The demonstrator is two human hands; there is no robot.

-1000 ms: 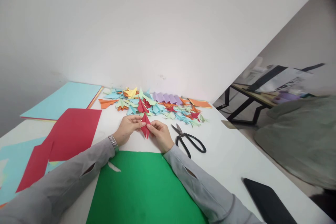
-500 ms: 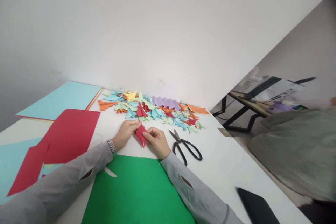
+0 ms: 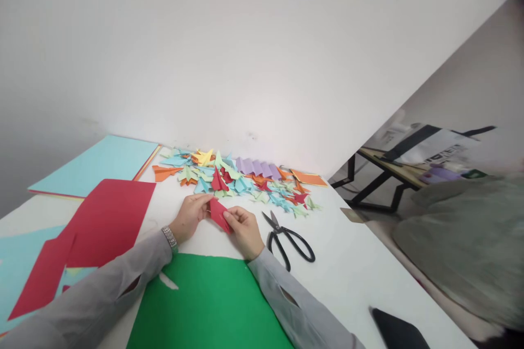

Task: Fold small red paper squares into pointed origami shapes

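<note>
A small folded piece of red paper (image 3: 220, 215) is held between both hands above the white table. My left hand (image 3: 191, 217) pinches its upper left edge, with a silver watch on the wrist. My right hand (image 3: 244, 229) grips the right side, its thumb pressed on the paper. Just beyond the hands lies a pile of small folded paper shapes (image 3: 241, 182) in many colours. Black-handled scissors (image 3: 278, 227) rest with blades parted, to the right of my right hand.
A green sheet (image 3: 208, 305) lies nearest me. Red paper (image 3: 110, 218) and a light blue stack (image 3: 98, 166) are at the left. A black flat object (image 3: 397, 328) sits at the front right. Behind, right, stands another table (image 3: 393, 166) with a bag.
The red paper has been turned, its lower point now toward my right hand and its white-edged slit no longer showing. The whole view has shifted slightly, showing more sheets on the wall.
</note>
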